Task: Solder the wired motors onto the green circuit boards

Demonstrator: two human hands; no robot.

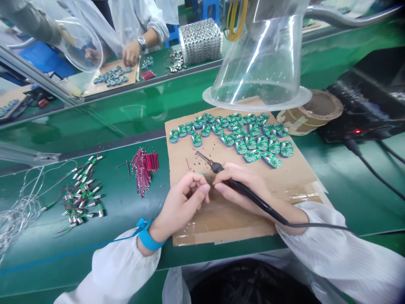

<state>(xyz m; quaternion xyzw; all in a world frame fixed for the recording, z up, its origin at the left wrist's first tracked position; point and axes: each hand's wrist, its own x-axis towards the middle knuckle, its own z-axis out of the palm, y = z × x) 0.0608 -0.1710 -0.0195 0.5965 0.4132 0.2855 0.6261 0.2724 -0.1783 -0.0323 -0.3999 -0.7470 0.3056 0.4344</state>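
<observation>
My right hand grips a black soldering iron, its metal tip pointing up and left over the cardboard sheet. Close beside it, my left hand is closed in a pinch. A sliver of green shows behind its fingertips, but what they hold is mostly hidden. Beyond both hands, several small green circuit boards lie in rows on the cardboard. Short red wires are heaped on the green table left of the sheet. A blue strap circles my left wrist.
A clear fume hood hangs over the boards. At right stand a round tub and a black box with a red light. Small metal parts with wires lie at left. Across the divider, a co-worker's hand is over more boards.
</observation>
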